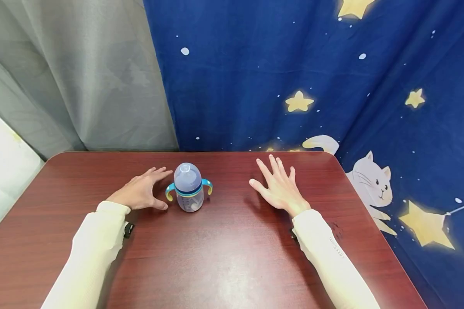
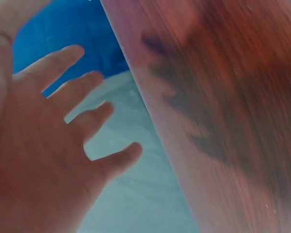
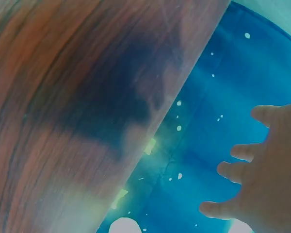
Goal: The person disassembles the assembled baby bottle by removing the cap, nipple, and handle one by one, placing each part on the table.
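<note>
A baby bottle [image 1: 188,185] with a domed cap and two blue-and-yellow handles stands upright on the table, left of the middle. Just to its left is my left hand [image 1: 144,189], thumb and fingers spread apart beside the near handle, holding nothing. My right hand [image 1: 280,187] is spread over the right part of the table, well away from the bottle, with nothing in it. In the left wrist view the left hand [image 2: 53,131] shows its fingers apart. The right wrist view has the right hand [image 3: 266,165] at its right edge, fingers apart too.
The dark red wooden table [image 1: 216,257] ends at a straight far edge with rounded corners. Behind it hang a grey curtain [image 1: 100,77] and a blue curtain [image 1: 247,77] printed with stars and a white cat.
</note>
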A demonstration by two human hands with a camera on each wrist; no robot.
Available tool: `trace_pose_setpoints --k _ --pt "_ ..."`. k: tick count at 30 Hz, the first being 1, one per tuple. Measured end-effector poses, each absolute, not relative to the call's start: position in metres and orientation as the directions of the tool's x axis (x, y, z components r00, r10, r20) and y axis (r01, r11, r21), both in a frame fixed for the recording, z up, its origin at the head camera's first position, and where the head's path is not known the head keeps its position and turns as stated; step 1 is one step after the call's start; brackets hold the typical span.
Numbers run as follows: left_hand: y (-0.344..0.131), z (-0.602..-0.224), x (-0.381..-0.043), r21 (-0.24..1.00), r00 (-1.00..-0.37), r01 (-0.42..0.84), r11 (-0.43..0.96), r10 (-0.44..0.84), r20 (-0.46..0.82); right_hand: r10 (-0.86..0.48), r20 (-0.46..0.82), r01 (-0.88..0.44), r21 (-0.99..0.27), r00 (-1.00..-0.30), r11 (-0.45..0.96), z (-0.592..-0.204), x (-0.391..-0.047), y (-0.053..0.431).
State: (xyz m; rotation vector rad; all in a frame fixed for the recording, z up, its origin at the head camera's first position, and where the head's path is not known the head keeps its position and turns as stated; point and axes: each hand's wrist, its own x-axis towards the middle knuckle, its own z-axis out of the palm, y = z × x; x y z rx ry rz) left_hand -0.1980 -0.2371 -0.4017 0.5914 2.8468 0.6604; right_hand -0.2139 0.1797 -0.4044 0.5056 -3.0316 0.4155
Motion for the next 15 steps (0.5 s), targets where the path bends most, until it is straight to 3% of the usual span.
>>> trace_pose_setpoints --k 15 --pt "-0.213 -0.403 -0.2 0.647 -0.867 0.374 0.664 0.498 -0.009 -0.403 0.146 -0.429 -0.322 -0.903 0.844 -0.396 -0.207 0.169"
